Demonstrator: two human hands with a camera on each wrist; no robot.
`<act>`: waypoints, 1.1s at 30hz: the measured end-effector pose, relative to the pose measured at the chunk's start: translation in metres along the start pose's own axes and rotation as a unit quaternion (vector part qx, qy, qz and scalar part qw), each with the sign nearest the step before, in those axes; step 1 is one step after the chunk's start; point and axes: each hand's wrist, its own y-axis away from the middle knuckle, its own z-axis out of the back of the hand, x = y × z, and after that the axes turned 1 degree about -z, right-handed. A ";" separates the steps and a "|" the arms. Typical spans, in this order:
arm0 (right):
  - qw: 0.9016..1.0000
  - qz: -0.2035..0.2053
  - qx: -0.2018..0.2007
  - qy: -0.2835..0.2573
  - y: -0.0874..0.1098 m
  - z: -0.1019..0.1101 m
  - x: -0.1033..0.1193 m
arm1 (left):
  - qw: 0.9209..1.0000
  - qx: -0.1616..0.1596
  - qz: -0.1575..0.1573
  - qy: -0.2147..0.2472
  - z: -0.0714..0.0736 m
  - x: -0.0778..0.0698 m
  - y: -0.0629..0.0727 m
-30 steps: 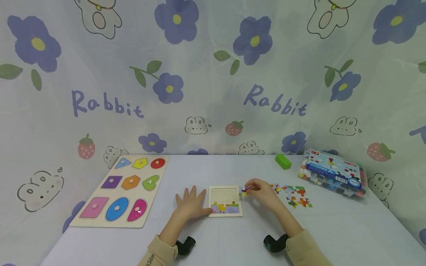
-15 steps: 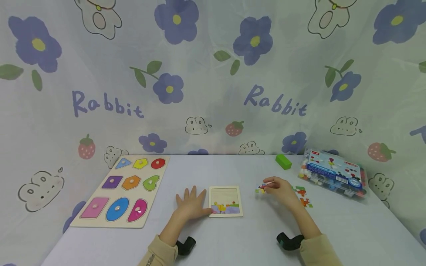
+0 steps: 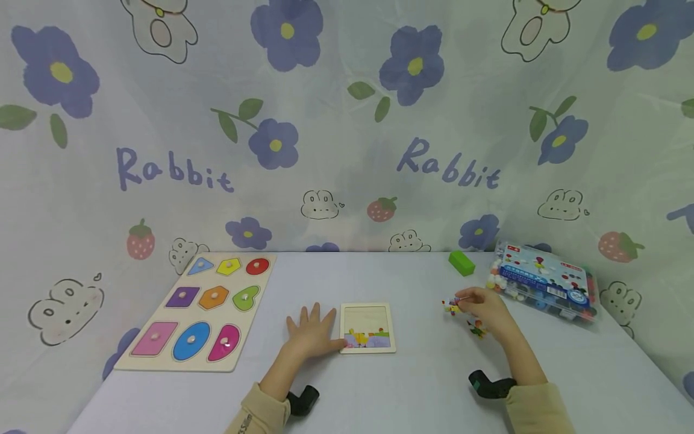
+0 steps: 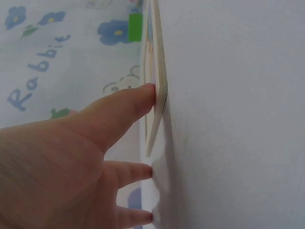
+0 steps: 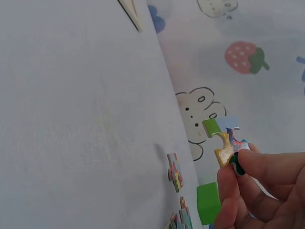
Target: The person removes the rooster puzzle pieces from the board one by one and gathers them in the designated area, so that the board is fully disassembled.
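Note:
A small wooden puzzle tray [image 3: 367, 327] lies on the white table, with a strip of picture filled in along its near edge. My left hand [image 3: 311, 333] lies flat beside it, fingers spread, the thumb [image 4: 125, 110] pressing the tray's left edge [image 4: 156, 90]. My right hand [image 3: 484, 309] is off to the right, over the loose puzzle pieces [image 3: 477, 328]. It pinches one small colourful jigsaw piece [image 5: 229, 148] between thumb and fingertips, held just above the table.
A wooden shape-sorter board [image 3: 200, 307] with coloured knobbed shapes lies at the left. A green block [image 3: 461, 263] and a clear plastic box of beads [image 3: 542, 280] stand at the back right. A flower-and-rabbit cloth hangs behind the table.
My right hand has moved right, away from the tray's upper right corner to the loose pieces, still pinching a jigsaw piece. The left hand and the tray have stayed still.

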 end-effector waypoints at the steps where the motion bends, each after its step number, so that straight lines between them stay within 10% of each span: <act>1: 1.000 -0.007 0.004 -0.001 0.000 0.000 -0.001 | 1.000 0.000 0.000 0.000 0.000 0.000 0.000; 24: 0.995 -0.059 0.007 0.082 -0.006 -0.001 -0.017 | 1.000 -0.001 -0.004 0.005 0.004 -0.003 0.000; 33: 0.995 -0.046 0.004 0.089 -0.005 -0.002 -0.018 | 0.996 0.013 -0.085 0.003 0.016 -0.016 0.014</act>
